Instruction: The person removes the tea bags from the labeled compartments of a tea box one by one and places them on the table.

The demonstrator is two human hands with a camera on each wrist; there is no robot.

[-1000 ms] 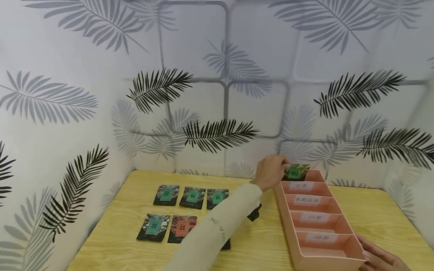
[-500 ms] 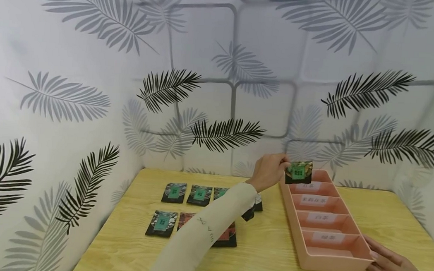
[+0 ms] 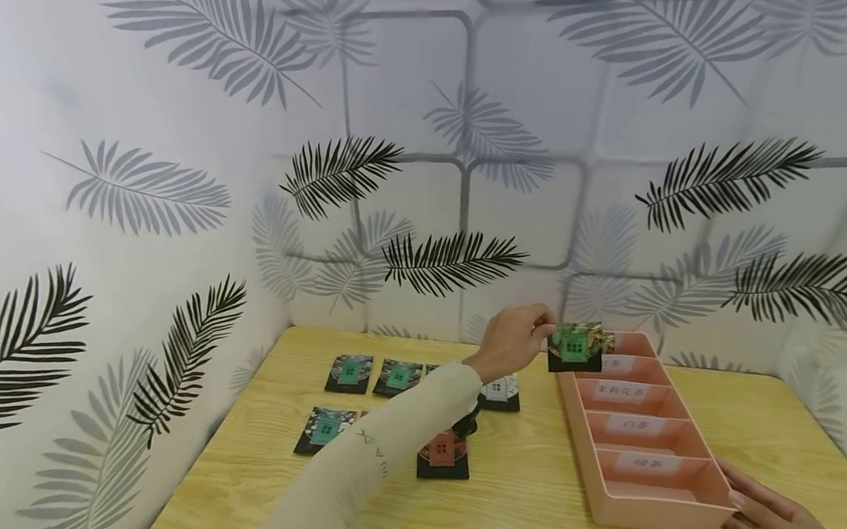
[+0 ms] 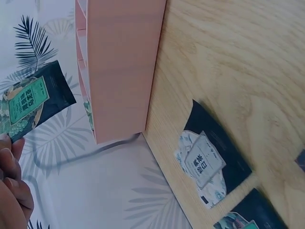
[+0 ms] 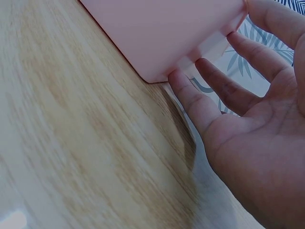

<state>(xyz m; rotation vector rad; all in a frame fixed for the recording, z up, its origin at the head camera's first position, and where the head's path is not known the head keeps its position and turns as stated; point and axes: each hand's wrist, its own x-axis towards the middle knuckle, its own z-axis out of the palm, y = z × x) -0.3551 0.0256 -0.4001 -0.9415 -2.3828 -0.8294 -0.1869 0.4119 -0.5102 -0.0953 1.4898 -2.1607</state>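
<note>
My left hand (image 3: 509, 341) pinches a black-and-green tea sachet (image 3: 576, 348) by one edge. It hangs above the far left rim of a pink divided box (image 3: 659, 516), covering part of the far compartments. In the left wrist view the held sachet (image 4: 29, 101) is tilted and apart from the box wall (image 4: 121, 71). Another green sachet (image 4: 88, 114) shows at the box's far end. With extended fingers my right hand (image 3: 789, 526) touches the near right corner of the box; in the right wrist view the fingertips (image 5: 178, 78) meet its end wall.
Left of the box, several sachets lie in two rows on the wooden table, including a white-label one (image 3: 499, 392), a red-label one (image 3: 442, 456) and a green-label one (image 3: 326, 430). My left sleeve (image 3: 376, 448) hides some. White labels (image 3: 632, 424) mark the box's dividers.
My left hand has lifted the sachet out of the far compartment and drawn it left and nearer. My right hand stays at the box corner. The head view has turned slightly left.
</note>
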